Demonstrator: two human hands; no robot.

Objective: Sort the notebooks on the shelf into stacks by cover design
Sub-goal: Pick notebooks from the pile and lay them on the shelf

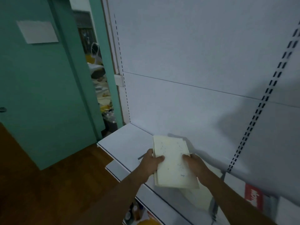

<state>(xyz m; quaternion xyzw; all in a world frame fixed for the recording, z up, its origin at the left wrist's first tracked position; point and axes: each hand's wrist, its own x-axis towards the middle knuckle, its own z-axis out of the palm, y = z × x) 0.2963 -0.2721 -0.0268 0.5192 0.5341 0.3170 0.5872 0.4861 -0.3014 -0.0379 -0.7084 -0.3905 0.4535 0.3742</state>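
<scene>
I hold a small stack of cream notebooks (172, 161) with faint blue speckles on the top cover, just above the white shelf (126, 142). My left hand (151, 163) grips the stack's left edge, thumb on top. My right hand (195, 165) grips its right edge. Another cream notebook (200, 198) lies on the shelf under my right forearm, partly hidden. The image is dim and a little blurred.
A white back panel (194, 70) with slotted uprights rises behind the shelf. A red-and-white item (254, 198) lies on the shelf at the right. Lower shelves hold small goods (136, 213). A teal door (40, 86) and wooden floor (48, 192) are at the left.
</scene>
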